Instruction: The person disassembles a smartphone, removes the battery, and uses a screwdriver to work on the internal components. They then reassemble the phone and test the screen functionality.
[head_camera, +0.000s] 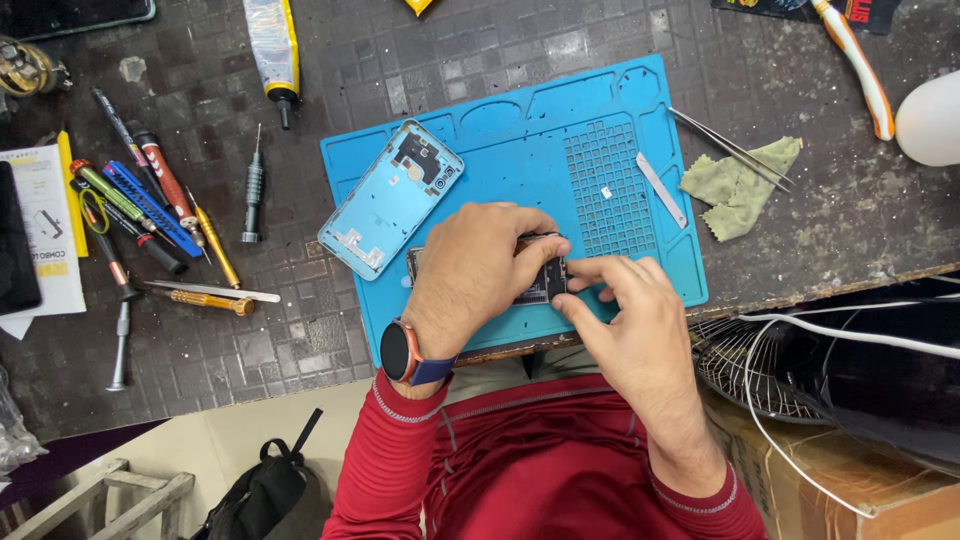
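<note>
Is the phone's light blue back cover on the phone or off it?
Off. The light blue back cover lies inner side up on the blue repair mat, apart from the opened phone under both hands.

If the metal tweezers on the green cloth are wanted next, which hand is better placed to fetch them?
Probably the right hand. The tweezers lie on its side, past the blue mat's edge, while the left hand covers the opened phone and would have to cross over.

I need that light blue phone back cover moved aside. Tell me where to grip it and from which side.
Grip the light blue phone back cover across its two long edges near the middle, coming from above. It lies flat and slanted on the blue silicone mat, inner side up, so pinching the thin rim probably avoids the camera cutout.
</note>
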